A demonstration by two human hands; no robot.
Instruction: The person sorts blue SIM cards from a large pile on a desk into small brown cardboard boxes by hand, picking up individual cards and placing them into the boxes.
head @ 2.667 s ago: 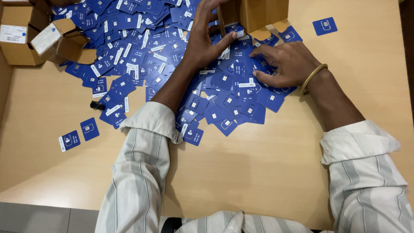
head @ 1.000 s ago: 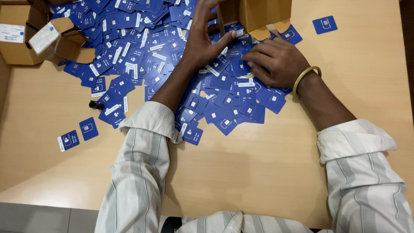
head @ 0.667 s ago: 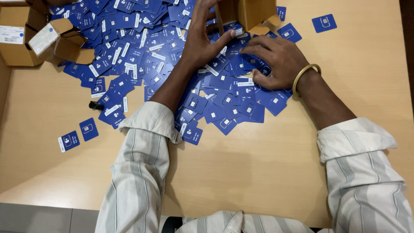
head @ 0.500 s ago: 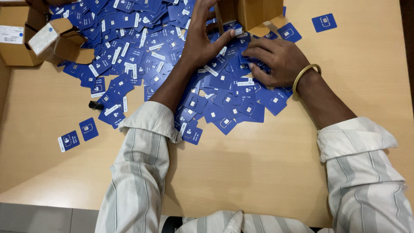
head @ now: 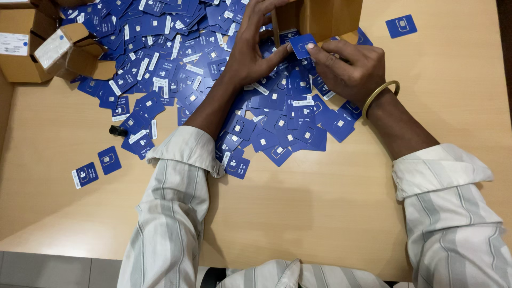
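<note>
A big heap of small blue cards point(head: 176, 58) covers the far half of the wooden table point(head: 320, 213). My left hand point(head: 250, 45) grips the open edge of a brown cardboard box point(head: 325, 16) lying on its side at the top middle, thumb stretched toward the box mouth. My right hand point(head: 352, 66) pinches one blue card point(head: 302, 45) between thumb and fingers and holds it right at the box opening, next to my left thumb. A gold bangle point(head: 380, 96) sits on my right wrist.
Two more cardboard boxes point(head: 50, 45) with open flaps stand at the far left. A lone blue card point(head: 401, 25) lies at the far right, two more point(head: 97, 166) at the near left. A small black object point(head: 119, 130) rests by the heap's left edge.
My right hand has picked one blue card out of the heap and lifted it up to the box mouth. My left hand has stayed on the box edge.
</note>
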